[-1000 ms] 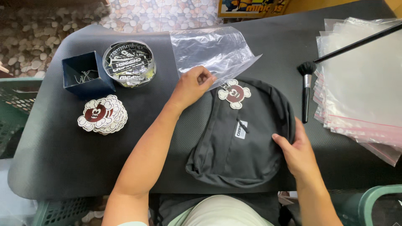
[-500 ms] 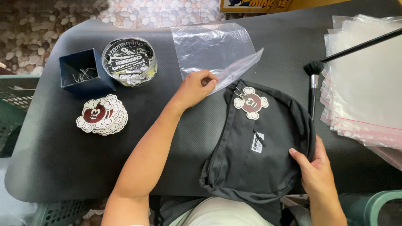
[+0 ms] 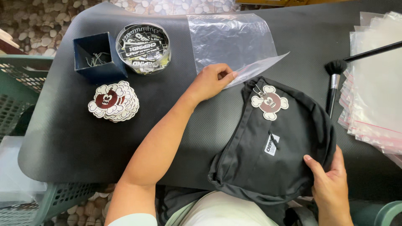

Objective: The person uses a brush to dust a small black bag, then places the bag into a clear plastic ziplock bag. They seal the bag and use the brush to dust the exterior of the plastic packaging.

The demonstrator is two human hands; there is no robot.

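Observation:
A black backpack (image 3: 272, 146) lies on the black table (image 3: 83, 138), tilted, with a cloud-shaped red and white tag (image 3: 270, 102) hanging near its top. My right hand (image 3: 331, 186) grips the bag's lower right edge. My left hand (image 3: 211, 81) pinches the open lip of a clear plastic bag (image 3: 228, 39) that lies flat beyond the backpack's top end.
A stack of cloud-shaped tags (image 3: 112, 102), a small dark blue box (image 3: 94, 56) with chains and a round clear tub of stickers (image 3: 143, 46) sit at the left. A pile of clear bags (image 3: 374, 88) and a black brush (image 3: 333, 83) lie at the right. A green crate (image 3: 16, 90) stands left of the table.
The backpack has slid and turned toward the right and nearer to me, its top end now by the plastic bag's mouth. My left hand has taken hold of the bag's lip.

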